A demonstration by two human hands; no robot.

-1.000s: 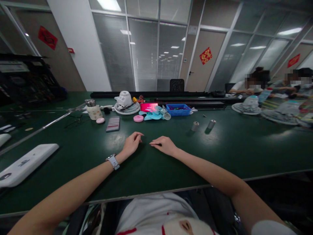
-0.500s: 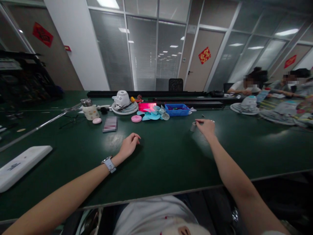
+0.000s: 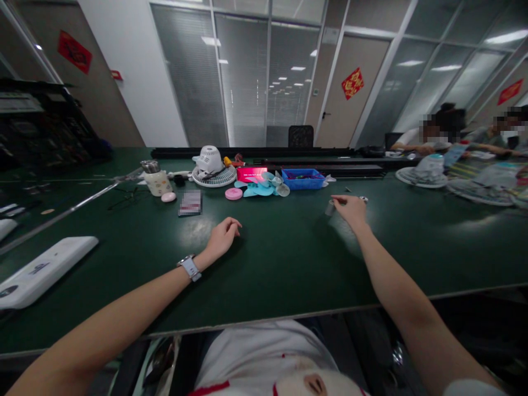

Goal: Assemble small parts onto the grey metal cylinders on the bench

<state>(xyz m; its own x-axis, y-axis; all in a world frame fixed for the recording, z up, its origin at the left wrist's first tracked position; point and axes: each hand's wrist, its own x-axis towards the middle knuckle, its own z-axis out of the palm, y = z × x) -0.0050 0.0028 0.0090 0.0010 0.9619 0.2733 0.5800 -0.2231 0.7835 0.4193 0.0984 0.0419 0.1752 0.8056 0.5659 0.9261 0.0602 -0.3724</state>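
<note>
My left hand (image 3: 224, 237) rests on the green table (image 3: 280, 264), fingers curled in and touching, with a watch (image 3: 190, 268) on the wrist. Whether anything lies within those fingers is hidden. Further right, my right hand (image 3: 350, 210) is at a small grey cylinder (image 3: 329, 207) standing on the table, thumb and fingertips closed at its top edge. A small shiny metal piece (image 3: 363, 199) shows just behind the right hand's knuckles. Beyond it lies a tiny dark object (image 3: 348, 190).
Along the back are a white fan (image 3: 209, 159), blue fan blades (image 3: 264, 186), a pink disc (image 3: 234, 193) and a blue tray (image 3: 303, 179). To the left are a jar (image 3: 157, 181) and a white case (image 3: 45, 272). People (image 3: 429, 137) sit at the far right.
The view has tilted slightly, so the table's things appear a little higher and further right. Both hands keep nearly the same pose, the right one still at the cylinder.
</note>
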